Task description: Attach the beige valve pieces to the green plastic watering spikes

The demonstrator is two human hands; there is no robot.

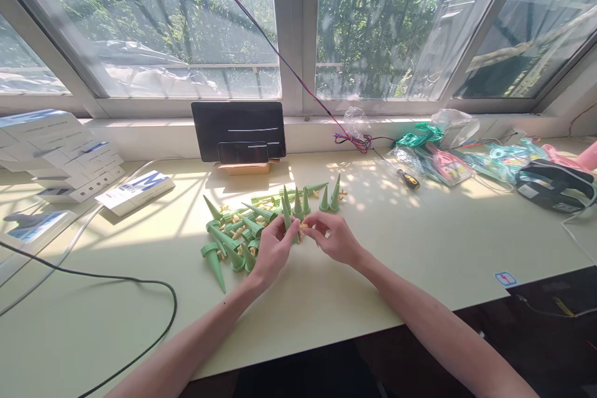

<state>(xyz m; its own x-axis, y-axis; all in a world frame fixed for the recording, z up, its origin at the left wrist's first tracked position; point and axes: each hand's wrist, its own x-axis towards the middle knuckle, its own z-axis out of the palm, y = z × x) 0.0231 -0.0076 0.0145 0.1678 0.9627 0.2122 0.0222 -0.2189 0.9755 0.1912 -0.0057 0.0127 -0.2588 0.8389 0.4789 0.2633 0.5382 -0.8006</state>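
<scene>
My left hand (275, 245) is closed around a green plastic cone-shaped spike (286, 210), its tip pointing up and away. From the other side my right hand (336, 237) pinches a small tan plastic piece (304, 226) against the side of that spike. Whether the piece is seated in the spike I cannot tell. A pile of similar green spikes (226, 237), with small tan pieces among them, lies left of and behind my hands. Several spikes stand upright just beyond my fingers, among them a pair (330, 196) on the right.
A dark tablet (237, 127) with a phone leans on a small stand by the window. White boxes (135, 191) are stacked at left, and a black cable (140, 280) curves across the front left. At right lie a screwdriver (408, 179), bagged cords (445, 165) and a black device (555, 183).
</scene>
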